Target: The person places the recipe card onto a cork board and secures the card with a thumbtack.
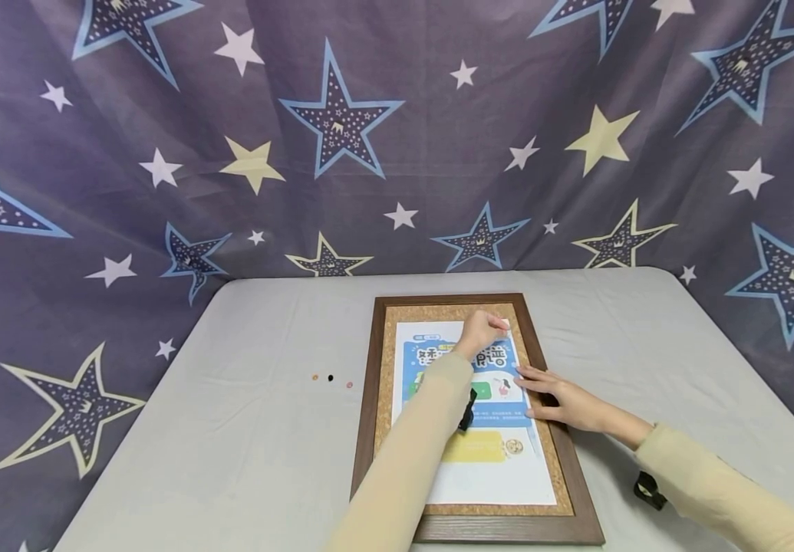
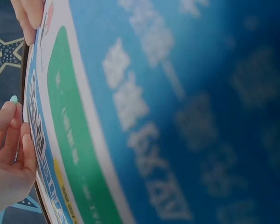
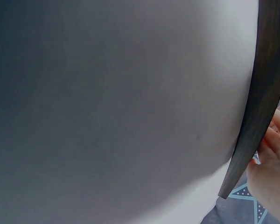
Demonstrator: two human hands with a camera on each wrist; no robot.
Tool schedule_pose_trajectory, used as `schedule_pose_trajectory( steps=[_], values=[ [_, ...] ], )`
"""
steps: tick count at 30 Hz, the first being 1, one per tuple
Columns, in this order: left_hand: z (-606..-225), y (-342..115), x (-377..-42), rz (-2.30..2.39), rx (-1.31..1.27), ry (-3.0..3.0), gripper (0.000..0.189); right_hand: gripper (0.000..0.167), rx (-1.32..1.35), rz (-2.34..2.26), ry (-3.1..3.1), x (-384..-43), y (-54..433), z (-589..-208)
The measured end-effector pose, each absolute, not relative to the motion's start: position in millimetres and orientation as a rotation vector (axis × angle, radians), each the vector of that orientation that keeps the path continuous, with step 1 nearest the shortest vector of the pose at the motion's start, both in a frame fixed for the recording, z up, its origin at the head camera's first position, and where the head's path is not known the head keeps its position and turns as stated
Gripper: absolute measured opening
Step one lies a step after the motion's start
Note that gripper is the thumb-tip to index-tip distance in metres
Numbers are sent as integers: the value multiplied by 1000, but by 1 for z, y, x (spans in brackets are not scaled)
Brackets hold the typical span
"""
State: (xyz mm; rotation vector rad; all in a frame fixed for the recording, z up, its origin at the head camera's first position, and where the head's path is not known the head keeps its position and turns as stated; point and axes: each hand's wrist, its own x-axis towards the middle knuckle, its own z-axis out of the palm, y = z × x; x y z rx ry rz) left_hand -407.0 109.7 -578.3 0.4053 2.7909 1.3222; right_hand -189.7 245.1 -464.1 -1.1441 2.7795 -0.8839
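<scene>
A printed poster [image 1: 486, 479] in white, blue and yellow lies on a cork board [image 1: 431, 509] with a dark brown wooden frame [image 1: 365, 429]. Near the poster's top right corner, my left hand [image 1: 482, 334] pinches a small mint-green pushpin [image 2: 14, 99] between thumb and fingertip. The pin's point is hidden. My right hand [image 1: 569, 402] rests with spread, fairly straight fingers on the poster's right edge, reaching over the frame's right side. In the right wrist view, that hand [image 3: 270, 163] shows only partly behind the frame.
Small orange [image 1: 315, 377], black [image 1: 331, 378] and pink [image 1: 350, 385] pieces lie on the grey-white tablecloth [image 1: 258, 445] left of the board. A star-patterned curtain [image 1: 424, 153] hangs behind and around the table.
</scene>
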Motion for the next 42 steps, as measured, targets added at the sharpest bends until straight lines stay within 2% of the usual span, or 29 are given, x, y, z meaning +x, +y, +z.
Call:
schedule_pose_trajectory(
  steps=[9, 12, 15, 21, 27, 30, 33, 37, 42],
  values=[
    [-680, 131, -485, 1325, 423, 2825, 10, 51, -1163, -885, 2789, -189, 245, -464],
    [-698, 136, -498, 1311, 444, 2851, 12, 51, -1163, -895, 2781, -189, 245, -463],
    [-685, 133, -489, 1310, 439, 2845, 15, 51, -1156, -898, 2766, -189, 244, -461],
    [-602, 115, -426, 1286, 463, 2829, 8, 52, -1148, -873, 2768, -190, 244, -462],
    [-584, 111, -412, 1225, 516, 2838, 2, 52, -1140, -871, 2770, -190, 245, -463],
    [-589, 114, -417, 1193, 501, 2824, 5, 52, -1134, -880, 2763, -190, 245, -463],
    [-613, 121, -437, 1178, 536, 2875, 2, 52, -1133, -880, 2764, -189, 245, -463],
    [-637, 126, -455, 1186, 621, 2947, 16, 52, -1137, -877, 2766, -189, 246, -463],
    [-624, 127, -446, 1121, 568, 2978, 10, 52, -1132, -881, 2765, -189, 246, -463]
  ],
)
